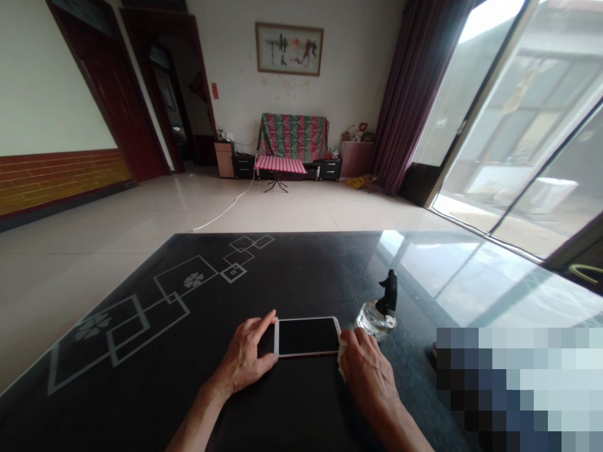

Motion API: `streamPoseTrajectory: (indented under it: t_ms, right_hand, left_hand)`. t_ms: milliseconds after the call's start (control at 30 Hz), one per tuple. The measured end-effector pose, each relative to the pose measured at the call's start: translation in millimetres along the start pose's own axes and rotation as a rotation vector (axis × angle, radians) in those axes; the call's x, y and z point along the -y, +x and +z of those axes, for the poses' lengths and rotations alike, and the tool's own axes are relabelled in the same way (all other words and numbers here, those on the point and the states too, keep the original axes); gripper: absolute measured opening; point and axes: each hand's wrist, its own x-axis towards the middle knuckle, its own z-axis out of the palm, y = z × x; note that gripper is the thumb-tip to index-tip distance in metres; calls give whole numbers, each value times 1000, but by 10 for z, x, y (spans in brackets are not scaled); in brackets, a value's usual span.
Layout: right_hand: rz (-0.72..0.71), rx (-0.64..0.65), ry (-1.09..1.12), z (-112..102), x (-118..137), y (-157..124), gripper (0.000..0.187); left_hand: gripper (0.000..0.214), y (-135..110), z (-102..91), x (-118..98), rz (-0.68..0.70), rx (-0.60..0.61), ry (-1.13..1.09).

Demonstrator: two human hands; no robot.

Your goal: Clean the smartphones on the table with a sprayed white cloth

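Note:
A white-framed smartphone (308,336) lies flat with its dark screen up on the black glass table (292,270). My left hand (247,358) pinches the phone's left end between thumb and fingers. At the phone's right end, my right hand (367,370) is closed on a small white cloth or tissue (342,351), which touches the phone's edge. Just behind my right hand stands a clear spray bottle (379,314) with a black nozzle.
The table has a white pattern of squares (141,314) on its left part. A blurred patch (518,386) covers the lower right. Beyond lie a tiled floor, a covered sofa (293,138), a dark doorway (160,94) and sliding glass doors (518,125).

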Motion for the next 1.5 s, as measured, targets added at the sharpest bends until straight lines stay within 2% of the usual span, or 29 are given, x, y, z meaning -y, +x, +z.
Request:
streamPoseTrajectory:
  t_ms: [133,333,433,533,700,867,1000,1133,1267,1500]
  right_hand:
    - [11,0,28,-41,4,83,20]
    - [-105,39,-18,-32,163,373,24]
    - [-64,81,-62,-4,185,450,21]
    - [-1,103,-79,-32,134,373,17]
    - [-11,104,-47,-174,54,152,16]
    - [-46,60,-37,-145,103,256,19]
    - [-84,96,-41,-115,128,339,18]
    - [-77,148,-37,-233,-4,228,17]
    - [-42,70,-25,-325,-144,113,17]
    - [-115,9,118,-113,-74,142,21]
  left_hand:
    - [77,1,1,2,-2,2,14]
    - [77,-13,6,13,-12,3,27]
    - [78,-13,8,18,-7,-2,23]
    - [79,-6,11,16,2,-9,19]
    - [79,-1,17,16,-10,-11,20]
    - [77,-12,17,19,2,-15,13]
    - [76,-12,15,26,9,-15,22]
    - [77,-8,21,28,10,-21,37]
    - [79,-7,28,23,11,-28,42]
    - [80,-15,31,30,1,-12,31]
